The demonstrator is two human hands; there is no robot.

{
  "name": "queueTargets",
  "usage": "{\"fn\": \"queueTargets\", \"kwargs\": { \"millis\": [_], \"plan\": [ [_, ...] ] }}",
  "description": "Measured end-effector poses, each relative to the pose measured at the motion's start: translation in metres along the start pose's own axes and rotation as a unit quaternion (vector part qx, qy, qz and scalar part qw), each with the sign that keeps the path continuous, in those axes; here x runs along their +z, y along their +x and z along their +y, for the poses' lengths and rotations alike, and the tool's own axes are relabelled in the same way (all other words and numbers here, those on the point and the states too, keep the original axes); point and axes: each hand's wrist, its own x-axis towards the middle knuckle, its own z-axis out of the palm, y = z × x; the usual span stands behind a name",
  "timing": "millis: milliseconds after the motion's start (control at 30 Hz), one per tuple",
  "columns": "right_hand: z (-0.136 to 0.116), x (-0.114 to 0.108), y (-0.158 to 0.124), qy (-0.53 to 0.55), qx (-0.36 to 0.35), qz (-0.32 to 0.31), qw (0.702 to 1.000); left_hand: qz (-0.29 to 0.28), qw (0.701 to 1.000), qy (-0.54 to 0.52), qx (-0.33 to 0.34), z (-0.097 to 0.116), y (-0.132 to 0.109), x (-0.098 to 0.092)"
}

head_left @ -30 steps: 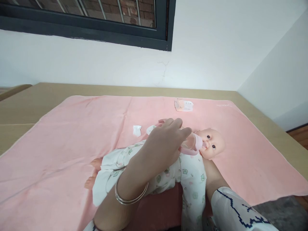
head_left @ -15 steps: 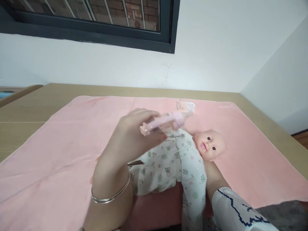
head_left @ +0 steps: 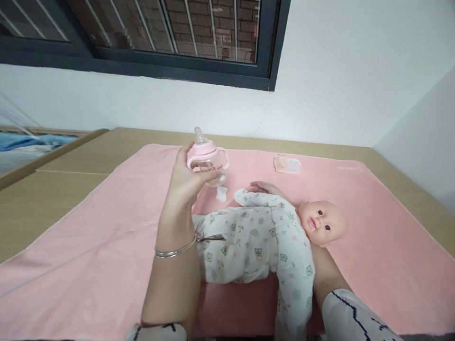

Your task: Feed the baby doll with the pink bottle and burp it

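The pink blanket (head_left: 88, 265) bears the doll (head_left: 241, 246), whose mouth (head_left: 312, 223) is now free of the bottle (head_left: 210, 165); feeding contact appears interrupted. Right hand (head_left: 265, 187): fingers extended beside the far sleeve (head_left: 261, 200), partly hidden. Left hand (head_left: 187, 182): grips the bottle left of the doll's head, long axis nearly upright, leaning left, teat (head_left: 201, 136) up.

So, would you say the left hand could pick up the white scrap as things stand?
Probably not as it is: the left hand is holding the bottle, though the scrap lies close by on the mat, uncovered.
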Motion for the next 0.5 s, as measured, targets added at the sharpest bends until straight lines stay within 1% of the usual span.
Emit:
{"fn": "queueTargets", "kwargs": {
  "millis": [100, 233, 367, 433, 500],
  "plan": [
    [-0.005, -0.001, 0.004, 0.019, -0.014, -0.017, 1.0, -0.007, 0.999, 0.046, -0.013, -0.002, 0.002, -0.001],
    [-0.004, -0.004, 0.006, 0.029, -0.013, -0.043, 0.999, -0.011, 0.992, 0.125, -0.031, -0.006, 0.008, -0.007],
    [-0.003, -0.002, 0.007, 0.026, -0.015, -0.03, 0.999, -0.003, 0.974, 0.22, -0.051, -0.016, 0.016, -0.011],
    [-0.002, 0.0, 0.006, 0.021, -0.007, -0.025, 0.999, -0.017, 0.961, 0.269, -0.066, -0.021, 0.019, -0.011],
    [0.001, 0.003, 0.004, 0.017, -0.002, -0.025, 1.0, -0.055, 0.945, 0.309, -0.089, -0.028, 0.022, -0.01]
  ]
}}
